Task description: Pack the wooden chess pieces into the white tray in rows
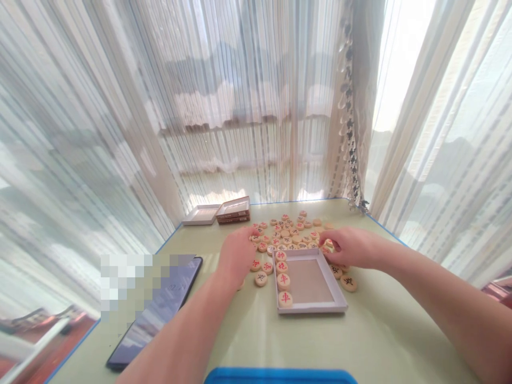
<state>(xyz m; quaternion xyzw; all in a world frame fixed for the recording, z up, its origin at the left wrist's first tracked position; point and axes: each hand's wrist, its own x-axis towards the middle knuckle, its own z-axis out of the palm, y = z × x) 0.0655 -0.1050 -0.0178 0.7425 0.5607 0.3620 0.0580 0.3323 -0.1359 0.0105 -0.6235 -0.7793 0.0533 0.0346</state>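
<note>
Round wooden xiangqi pieces (286,240) with red or black characters lie scattered across the table, several with their blank side up. In front of them sits a shallow white box tray (340,308); red-marked pieces (284,281) stand in one column along its left side. My left hand (238,253) reaches to the left edge of the spread, fingertips at a piece near the top; its back hides most of the fingers. Beyond the tray's far right corner, my right hand (350,246) is over other pieces, thumb and forefinger apart. Whether it touches a piece is unclear.
At the back left are a white box lid (201,214) and small stacked boxes (233,209). A dark phone (160,314) lies left of my left forearm. A blue-edged object (280,375) is at the near edge. Sheer striped curtains (256,106) hang around the green table (248,341).
</note>
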